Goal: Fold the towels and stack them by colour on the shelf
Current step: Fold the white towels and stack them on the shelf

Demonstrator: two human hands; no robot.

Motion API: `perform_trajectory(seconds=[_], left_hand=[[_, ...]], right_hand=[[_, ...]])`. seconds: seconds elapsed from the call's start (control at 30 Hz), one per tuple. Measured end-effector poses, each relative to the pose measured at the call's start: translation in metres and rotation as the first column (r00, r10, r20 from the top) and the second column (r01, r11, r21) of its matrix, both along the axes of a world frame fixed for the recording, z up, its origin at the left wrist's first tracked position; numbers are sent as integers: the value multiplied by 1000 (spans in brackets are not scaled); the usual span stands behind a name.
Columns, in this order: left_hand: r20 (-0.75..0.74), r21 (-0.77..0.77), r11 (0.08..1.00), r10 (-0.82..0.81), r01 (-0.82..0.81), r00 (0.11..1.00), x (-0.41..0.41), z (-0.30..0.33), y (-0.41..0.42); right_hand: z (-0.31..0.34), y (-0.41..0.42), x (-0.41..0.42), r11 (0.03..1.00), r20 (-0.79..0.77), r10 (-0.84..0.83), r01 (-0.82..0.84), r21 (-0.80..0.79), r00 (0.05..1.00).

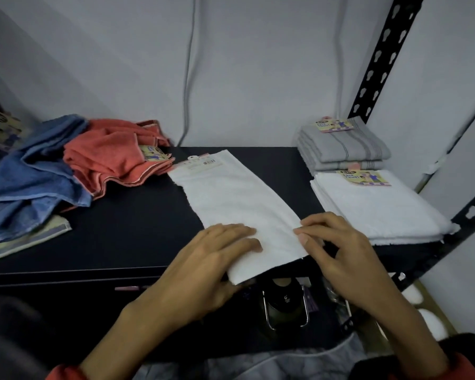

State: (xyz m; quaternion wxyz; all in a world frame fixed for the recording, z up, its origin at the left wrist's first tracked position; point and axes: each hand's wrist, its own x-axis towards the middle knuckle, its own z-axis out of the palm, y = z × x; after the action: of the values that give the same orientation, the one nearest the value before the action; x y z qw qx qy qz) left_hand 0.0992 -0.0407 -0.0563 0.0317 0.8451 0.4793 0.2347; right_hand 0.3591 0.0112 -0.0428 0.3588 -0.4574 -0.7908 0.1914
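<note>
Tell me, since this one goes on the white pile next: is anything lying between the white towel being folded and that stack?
Nothing visible does. Only bare dark shelf separates the white towel from the white stack at its right.

The shelf (126, 215) is black, its slotted upright post (381, 58) black too, against a pale grey wall (258, 64). The long towel (239, 204) lying in the middle is plain white, with a pale pink-edged tag (200, 161) bearing a barcode. The crumpled towels on the left are blue (33, 171) and coral red (113, 157). On the right, the folded grey towels (343, 149) show darker grey stripes; the folded stack (379, 209) in front is white. Both carry yellow and pink labels. The sleeves (63, 373) are red.
</note>
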Motion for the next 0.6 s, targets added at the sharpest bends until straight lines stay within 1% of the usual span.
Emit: perform_trajectory(seconds=[0.07,0.13,0.2,0.27,0.33,0.4,0.5,0.6], left_hand=[[135,14,1000,1,-3,991,-3,2,-1],[285,18,1000,-9,4,958,-5,7,-3],[376,51,999,-29,11,926,-4,13,-5],[410,87,996,-47,12,911,-1,21,-5],[447,88,996,-33,-8,894,-1,28,-4],[509,59,997,4,-39,861,-4,35,-4],[587,4,997,65,-83,807,-13,47,-5],[637,-27,996,83,-85,767,-22,59,-6]], right_hand=[[0,-6,8,998,12,54,-53,-42,998],[-2,-12,19,990,39,120,-117,-76,992],[-7,-17,24,986,88,153,-145,-82,984],[-12,-20,22,992,126,123,-123,-3,984],[-14,-21,14,989,111,76,-89,119,991],[-8,-22,6,981,12,87,-88,172,996],[13,-27,-3,984,-196,159,-139,111,968],[35,-33,-15,987,-345,160,-149,59,925]])
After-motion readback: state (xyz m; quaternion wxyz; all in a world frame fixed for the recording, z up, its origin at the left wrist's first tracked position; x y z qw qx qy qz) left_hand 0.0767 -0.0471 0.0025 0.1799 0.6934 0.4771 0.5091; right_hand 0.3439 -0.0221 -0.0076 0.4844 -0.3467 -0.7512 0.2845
